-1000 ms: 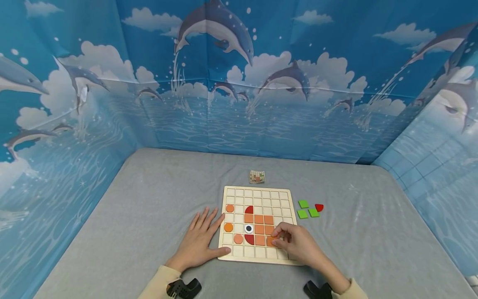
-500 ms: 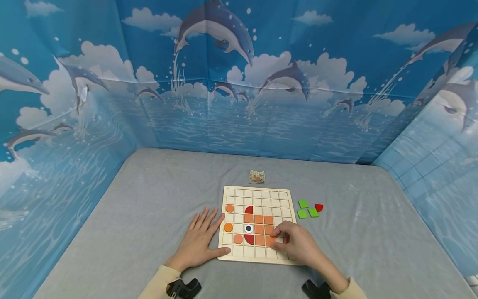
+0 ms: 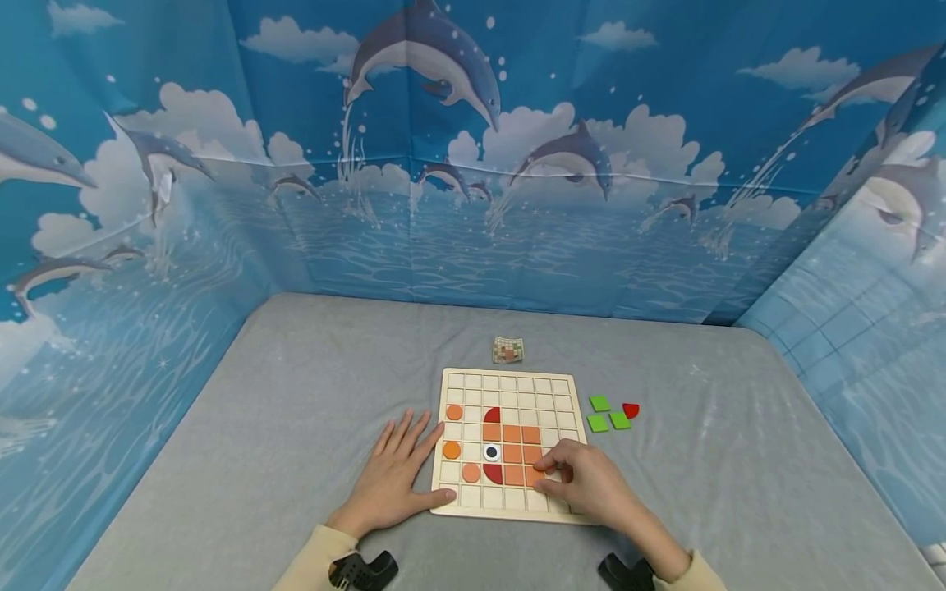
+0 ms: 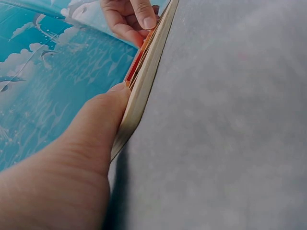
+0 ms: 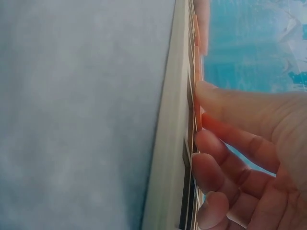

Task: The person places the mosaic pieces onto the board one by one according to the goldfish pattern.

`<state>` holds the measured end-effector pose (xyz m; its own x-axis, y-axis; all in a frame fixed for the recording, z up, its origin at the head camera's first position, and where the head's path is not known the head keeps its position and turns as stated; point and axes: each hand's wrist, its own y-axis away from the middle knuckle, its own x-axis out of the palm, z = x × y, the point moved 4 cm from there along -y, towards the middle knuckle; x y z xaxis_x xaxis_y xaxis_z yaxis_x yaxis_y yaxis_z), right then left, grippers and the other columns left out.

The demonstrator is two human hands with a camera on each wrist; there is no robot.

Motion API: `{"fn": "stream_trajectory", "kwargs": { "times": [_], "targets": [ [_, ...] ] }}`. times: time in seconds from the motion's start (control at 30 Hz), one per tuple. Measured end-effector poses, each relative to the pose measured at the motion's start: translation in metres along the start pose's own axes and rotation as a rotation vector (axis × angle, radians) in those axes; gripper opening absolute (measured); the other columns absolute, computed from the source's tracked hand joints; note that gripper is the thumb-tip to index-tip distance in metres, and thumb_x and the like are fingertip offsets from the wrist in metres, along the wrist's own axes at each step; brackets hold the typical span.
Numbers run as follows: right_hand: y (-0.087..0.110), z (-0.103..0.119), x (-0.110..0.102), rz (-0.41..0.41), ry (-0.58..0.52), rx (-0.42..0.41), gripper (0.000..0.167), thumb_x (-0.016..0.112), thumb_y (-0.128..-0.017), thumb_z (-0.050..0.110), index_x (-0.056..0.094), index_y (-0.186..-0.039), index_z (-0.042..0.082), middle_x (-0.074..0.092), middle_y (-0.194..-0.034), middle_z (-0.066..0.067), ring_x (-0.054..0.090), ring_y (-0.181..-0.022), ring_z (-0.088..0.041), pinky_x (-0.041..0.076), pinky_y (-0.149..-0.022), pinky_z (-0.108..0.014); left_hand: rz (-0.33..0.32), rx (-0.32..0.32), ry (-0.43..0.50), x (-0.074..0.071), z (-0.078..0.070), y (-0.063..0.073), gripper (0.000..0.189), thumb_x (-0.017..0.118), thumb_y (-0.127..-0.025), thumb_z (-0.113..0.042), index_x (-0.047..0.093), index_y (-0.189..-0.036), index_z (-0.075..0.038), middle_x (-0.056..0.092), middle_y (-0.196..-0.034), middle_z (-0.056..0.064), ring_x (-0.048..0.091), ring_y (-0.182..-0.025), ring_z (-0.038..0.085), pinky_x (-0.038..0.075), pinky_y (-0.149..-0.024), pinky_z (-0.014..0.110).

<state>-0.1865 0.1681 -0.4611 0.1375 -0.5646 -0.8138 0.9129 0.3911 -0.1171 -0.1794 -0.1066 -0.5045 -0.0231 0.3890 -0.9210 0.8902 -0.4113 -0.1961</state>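
Observation:
A square wooden board (image 3: 510,382) with a grid of cells lies on the table. Spread flat, my left hand (image 3: 399,476) rests at its left side, thumb on the near left corner. My right hand (image 3: 587,480) pinches an orange square tile (image 3: 530,476) between thumb and index finger, at the right end of a row of tiles. Around it in the grid are several orange squares (image 3: 512,453), dark red quarter-rounds (image 3: 493,474), orange discs (image 3: 454,412) and a white eye tile (image 3: 492,452). In the right wrist view, the fingertips are right at the board's surface.
Right of the board lie several green square tiles (image 3: 598,423) and a red rounded piece (image 3: 631,410). A small patterned card (image 3: 507,350) sits beyond the far edge. Dolphin-printed curtains (image 3: 480,246) border the grey table (image 3: 332,361) at the back and sides.
My right hand has shifted slightly left, and the orange square tile now sits in line beside its neighbour in the row. The left hand has stayed put.

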Motion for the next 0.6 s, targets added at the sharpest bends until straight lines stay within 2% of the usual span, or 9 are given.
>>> {"fn": "stream_trajectory", "kwargs": {
  "times": [0.3,0.6],
  "targets": [
    [0.0022,0.0000,-0.0001,-0.017,-0.011,-0.044,0.018,0.083,-0.072,0.014,0.070,-0.083,0.020,0.054,-0.073,0.013,0.042,-0.057,-0.001,0.038,-0.051,-0.021,0.024,-0.016,0.004,-0.0019,-0.0004,-0.0008,0.096,0.045,-0.079,-0.078,0.027,-0.152,-0.018,0.018,-0.156,0.007,0.003,-0.143,0.028,0.003,-0.113,0.047],
    [0.0028,0.0004,0.0001,-0.011,-0.025,-0.043,0.018,0.083,-0.073,0.012,0.071,-0.085,0.018,0.054,-0.074,0.013,0.043,-0.058,-0.001,0.040,-0.051,-0.021,0.027,-0.016,0.000,0.0001,0.0011,-0.0003,0.096,0.044,-0.079,-0.079,0.026,-0.152,-0.019,0.017,-0.157,0.006,0.003,-0.143,0.027,0.002,-0.113,0.047]
  ]
}}
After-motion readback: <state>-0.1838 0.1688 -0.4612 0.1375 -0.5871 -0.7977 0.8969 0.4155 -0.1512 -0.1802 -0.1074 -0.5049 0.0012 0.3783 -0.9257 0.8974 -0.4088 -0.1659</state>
